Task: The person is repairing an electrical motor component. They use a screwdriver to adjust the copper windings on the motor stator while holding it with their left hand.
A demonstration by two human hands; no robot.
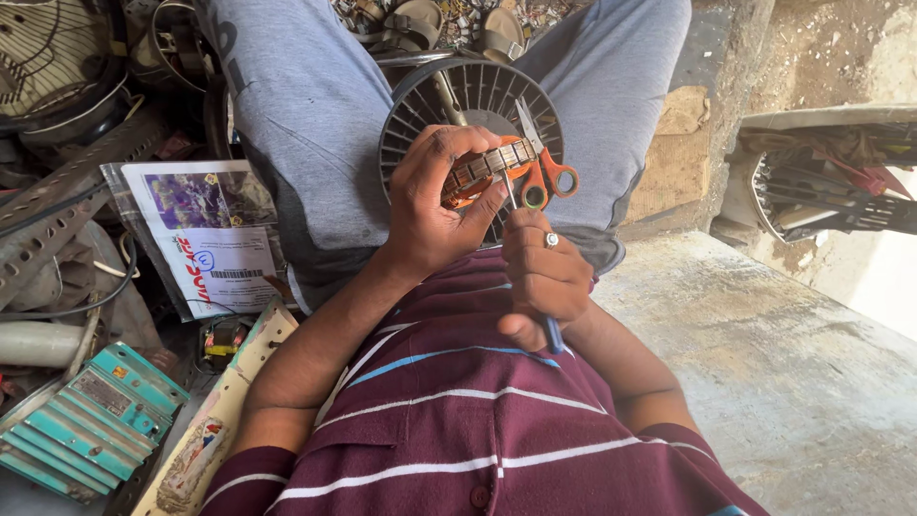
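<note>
Your count: two hands, left [435, 205] and right [540, 272], one ring [551, 240] on the right. One motor stator core [482, 170], one pair of orange-handled scissors [546, 172], one blue-handled tool [552, 334]. One round black fan grille [449, 100]. One printed plastic packet [205, 234], one teal finned metal unit [86, 420], two sandals [449, 27].

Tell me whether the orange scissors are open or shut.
Cannot tell for sure. The scissors lie on the fan guard; both handle loops sit side by side and only one blade tip shows, the left hand hiding the rest.
</note>
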